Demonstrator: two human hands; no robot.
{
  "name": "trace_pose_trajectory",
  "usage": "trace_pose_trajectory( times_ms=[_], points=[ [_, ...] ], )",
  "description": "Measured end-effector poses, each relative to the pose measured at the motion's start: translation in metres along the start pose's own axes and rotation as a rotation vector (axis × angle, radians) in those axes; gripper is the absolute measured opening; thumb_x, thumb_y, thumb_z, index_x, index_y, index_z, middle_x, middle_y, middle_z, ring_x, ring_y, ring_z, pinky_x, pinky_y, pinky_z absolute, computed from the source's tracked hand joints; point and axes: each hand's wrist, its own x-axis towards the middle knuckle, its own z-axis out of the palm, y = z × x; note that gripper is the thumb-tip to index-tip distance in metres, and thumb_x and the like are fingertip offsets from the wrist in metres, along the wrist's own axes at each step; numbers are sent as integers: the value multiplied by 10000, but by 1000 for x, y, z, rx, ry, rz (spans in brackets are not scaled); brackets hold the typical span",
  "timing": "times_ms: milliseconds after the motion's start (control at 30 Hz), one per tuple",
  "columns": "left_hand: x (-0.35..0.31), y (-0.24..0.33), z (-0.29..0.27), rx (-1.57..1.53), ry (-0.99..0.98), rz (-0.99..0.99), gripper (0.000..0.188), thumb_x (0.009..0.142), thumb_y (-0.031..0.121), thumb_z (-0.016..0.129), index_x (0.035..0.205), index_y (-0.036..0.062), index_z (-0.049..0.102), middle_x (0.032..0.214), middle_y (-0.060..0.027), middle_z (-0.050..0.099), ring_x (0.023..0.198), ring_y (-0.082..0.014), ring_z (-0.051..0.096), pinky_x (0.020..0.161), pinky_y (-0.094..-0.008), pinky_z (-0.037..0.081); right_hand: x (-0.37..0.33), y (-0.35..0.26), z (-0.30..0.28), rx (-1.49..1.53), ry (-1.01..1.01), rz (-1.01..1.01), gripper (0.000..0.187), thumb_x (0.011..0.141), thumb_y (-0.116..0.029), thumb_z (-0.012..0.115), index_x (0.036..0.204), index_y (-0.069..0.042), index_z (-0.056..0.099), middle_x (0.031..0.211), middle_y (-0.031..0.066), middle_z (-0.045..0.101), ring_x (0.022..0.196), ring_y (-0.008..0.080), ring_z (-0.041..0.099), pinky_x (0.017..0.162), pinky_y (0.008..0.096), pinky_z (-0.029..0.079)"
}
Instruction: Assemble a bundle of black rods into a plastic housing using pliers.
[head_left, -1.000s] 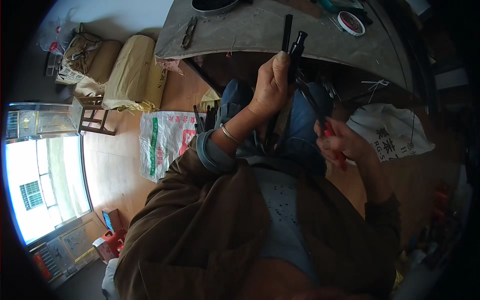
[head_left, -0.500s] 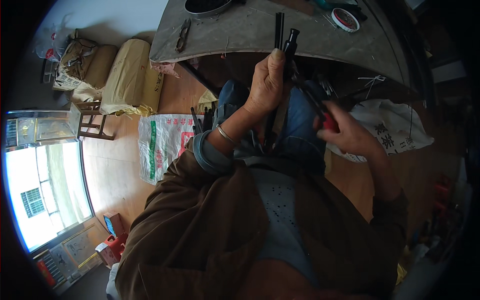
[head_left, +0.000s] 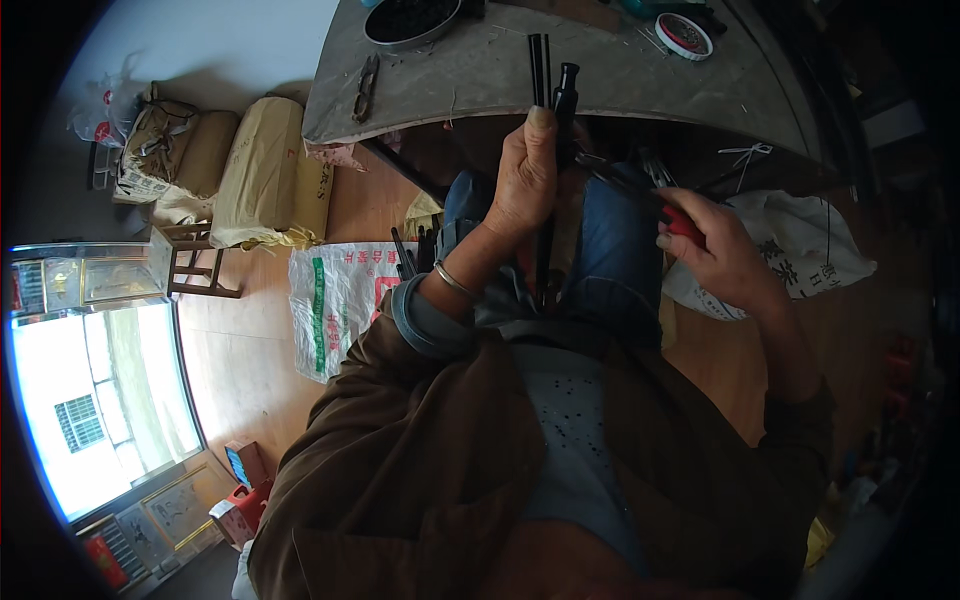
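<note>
Over my lap, my left hand [head_left: 524, 175] is closed around a bundle of slim black rods [head_left: 540, 70] and a thicker black tube with a flared end [head_left: 565, 88]. Their upper ends stick up past my thumb, and black lengths run down between my thighs. My right hand [head_left: 712, 248] grips a tool with a red handle [head_left: 682, 225]. Its dark front part [head_left: 615, 178] points left toward the tube, close to my left hand. Shadow hides whether it touches the tube, and I cannot tell the tool's exact kind.
Ahead stands a grey table [head_left: 480, 75] with a pan of small black pieces [head_left: 412, 22], scissors-like snips [head_left: 366, 88] and a round tin [head_left: 684, 36]. White sacks [head_left: 335, 310] lie on the floor at both sides. A small wooden stool [head_left: 195, 262] and wrapped bundles [head_left: 258, 170] are left.
My left hand has shifted slightly left with the rods and tube. The right hand has moved a little right with the red-handled tool. The whole view has tilted slightly.
</note>
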Motion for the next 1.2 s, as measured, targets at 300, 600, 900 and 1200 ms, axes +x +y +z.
trace_pose_trajectory(
  times_ms=[300, 600, 900, 1200],
  points=[
    [1, -1, 7, 50, -97, -2, 628, 973, 582, 289, 830, 46, 583, 630, 13, 553, 506, -37, 467, 453, -188, 349, -10, 9, 9, 802, -372, 192, 438, 972, -430, 465, 1034, 1, 514, 633, 20, 477, 460, 99, 464, 448, 251, 431],
    [1, -4, 6, 42, -123, -63, 739, 891, 722, 240, 879, 39, 523, 472, 5, 378, 354, -87, 354, 340, -235, 291, -9, -5, 10, 551, -242, 208, 311, 1001, -322, 435, 916, -30, 500, 601, 12, 465, 450, 89, 451, 437, 256, 415],
    [1, 1, 4, -96, -107, -163, 666, 942, 646, 265, 842, 51, 545, 517, -4, 450, 393, -81, 398, 373, -228, 300, -8, -9, 24, 665, -168, 232, 289, 1003, -302, 442, 892, -37, 477, 580, -6, 415, 445, 73, 394, 412, 238, 375],
    [1, 3, 15, 31, -89, -112, 672, 945, 644, 254, 852, 44, 542, 487, 1, 431, 375, -79, 390, 369, -232, 291, -15, -79, -26, -228, -48, 504, 214, 943, -218, 560, 903, -24, 479, 608, 29, 524, 492, 146, 538, 459, 311, 445]
  ],
)
